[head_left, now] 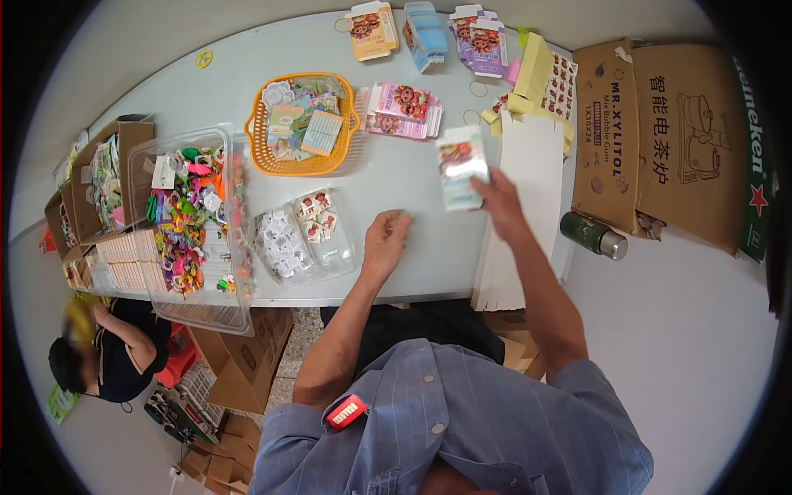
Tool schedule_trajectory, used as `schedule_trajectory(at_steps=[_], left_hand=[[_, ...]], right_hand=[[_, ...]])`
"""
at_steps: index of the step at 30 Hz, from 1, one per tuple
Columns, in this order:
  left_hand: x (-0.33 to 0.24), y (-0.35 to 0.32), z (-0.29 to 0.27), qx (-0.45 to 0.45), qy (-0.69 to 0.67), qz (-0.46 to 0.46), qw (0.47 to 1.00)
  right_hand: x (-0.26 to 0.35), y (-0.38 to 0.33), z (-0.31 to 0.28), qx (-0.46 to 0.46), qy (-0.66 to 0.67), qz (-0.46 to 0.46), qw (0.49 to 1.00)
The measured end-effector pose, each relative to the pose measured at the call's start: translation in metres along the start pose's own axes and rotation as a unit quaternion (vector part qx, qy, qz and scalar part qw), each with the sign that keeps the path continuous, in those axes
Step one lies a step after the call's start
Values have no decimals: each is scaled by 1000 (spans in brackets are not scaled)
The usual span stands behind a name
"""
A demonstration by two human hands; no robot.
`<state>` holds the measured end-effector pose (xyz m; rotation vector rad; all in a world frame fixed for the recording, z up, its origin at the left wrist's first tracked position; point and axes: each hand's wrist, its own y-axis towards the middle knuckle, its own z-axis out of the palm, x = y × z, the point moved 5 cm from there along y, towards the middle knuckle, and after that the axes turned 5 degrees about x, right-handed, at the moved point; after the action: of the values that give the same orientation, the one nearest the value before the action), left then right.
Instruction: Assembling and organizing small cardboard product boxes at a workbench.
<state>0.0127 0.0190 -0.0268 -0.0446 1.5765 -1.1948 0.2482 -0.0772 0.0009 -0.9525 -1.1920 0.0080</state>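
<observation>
My right hand [500, 200] grips the lower right edge of a pale green printed carton [462, 169], a flat-looking box with a cartoon picture, raised over the table and blurred. Across from it, my left hand [386, 245] is closed with curled fingers above the table's near part. A tiny greenish bit shows at its fingertips, too small to name. Beyond the hands lies a stack of pink cartons [403, 110]. Left of my left hand rests a clear plastic tray [338, 258] with small white packets and square picture cards.
An orange basket [346, 153] holds cards and packets. A clear bin [239, 320] contains colourful small toys. Orange [371, 33], blue [425, 37] and purple cartons [483, 43] stand at the back. Cardboard boxes [606, 132] and a green flask [592, 235] are right; another person [115, 351] sits left.
</observation>
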Motion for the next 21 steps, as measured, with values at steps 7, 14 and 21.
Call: schedule_trajectory(at_steps=[7,14,21], left_hand=[[26,6,-12,-6,-12,-40,999],[6,28,-15,-31,-101,-68,992],[-54,76,-7,-30,-215,-78,973]], right_hand=[[128,72,-48,-58,-17,-114,992],[65,49,-55,-7,30,-43,999],[14,19,-64,5,-404,59,913]])
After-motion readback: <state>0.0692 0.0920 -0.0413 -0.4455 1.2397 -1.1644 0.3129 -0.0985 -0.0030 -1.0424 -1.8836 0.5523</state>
